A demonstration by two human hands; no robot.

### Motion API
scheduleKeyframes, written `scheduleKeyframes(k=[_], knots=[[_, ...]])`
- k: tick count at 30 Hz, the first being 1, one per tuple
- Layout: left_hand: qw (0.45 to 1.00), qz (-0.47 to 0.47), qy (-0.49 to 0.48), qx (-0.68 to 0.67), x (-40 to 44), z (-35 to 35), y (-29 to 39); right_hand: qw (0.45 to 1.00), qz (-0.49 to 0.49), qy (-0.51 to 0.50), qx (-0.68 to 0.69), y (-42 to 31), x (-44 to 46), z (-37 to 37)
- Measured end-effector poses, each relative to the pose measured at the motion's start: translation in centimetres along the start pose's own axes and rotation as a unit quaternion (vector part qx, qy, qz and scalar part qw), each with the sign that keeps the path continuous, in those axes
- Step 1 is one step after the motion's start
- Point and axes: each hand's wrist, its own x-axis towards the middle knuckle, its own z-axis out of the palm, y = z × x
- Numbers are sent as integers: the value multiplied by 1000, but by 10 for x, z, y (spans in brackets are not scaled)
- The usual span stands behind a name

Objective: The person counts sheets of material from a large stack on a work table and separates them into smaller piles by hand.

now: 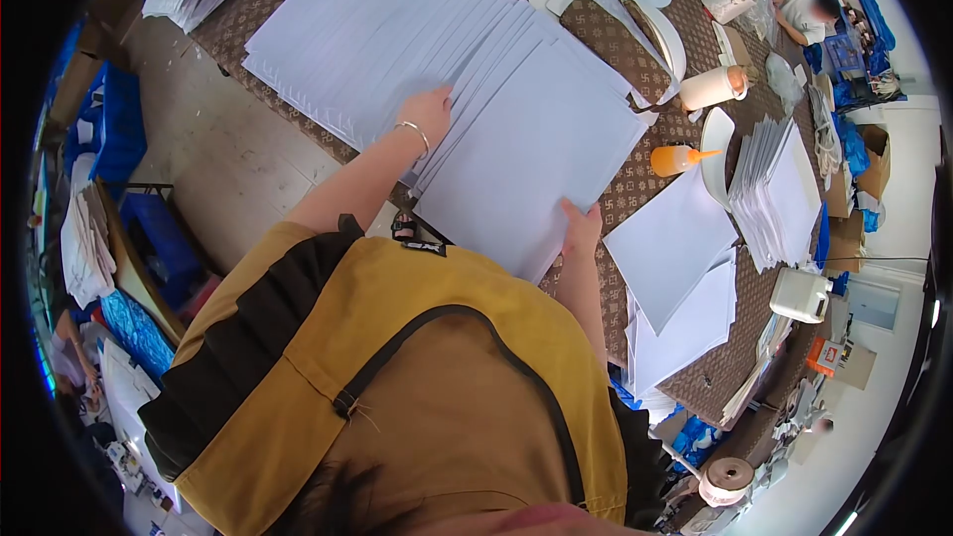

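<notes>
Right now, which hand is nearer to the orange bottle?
Right. The right hand, at the edge of the white sheets, is below and left of the orange bottle; the left hand is farther left, over the sheets.

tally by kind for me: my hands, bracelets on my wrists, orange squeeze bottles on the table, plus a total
Hands: 2 (left hand, right hand)
Bracelets: 1
Orange squeeze bottles: 1
Total: 4
White sheets left out: too overlapped to count.

One wide, head-worn view looks forward and down at the nearby hands [428, 117] and table [703, 389].
</notes>
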Motion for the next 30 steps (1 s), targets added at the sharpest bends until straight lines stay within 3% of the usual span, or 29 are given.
scheduleKeyframes(k=[5, 9, 12, 13, 16, 30], knots=[[1000, 6, 18, -12, -8, 7, -10, 1000, 3, -5, 29, 0, -10, -1], [996, -70, -11, 50, -13, 1, 0, 1000, -13, 5, 23, 3, -11, -2], [976, 158, 98, 109, -26, -2, -3, 1000, -19, 22, 12, 9, -12, -3], [977, 157, 98, 110, -33, -1, -1, 999, -19, 37, 6, 10, -13, -4], [988, 104, -65, 99, -50, 5, 14, 998, -22, 55, -6, 14, -18, -6], [999, 47, -1, 5, -48, 20, 21, 993, -91, 73, -33, 3, -12, -9]])
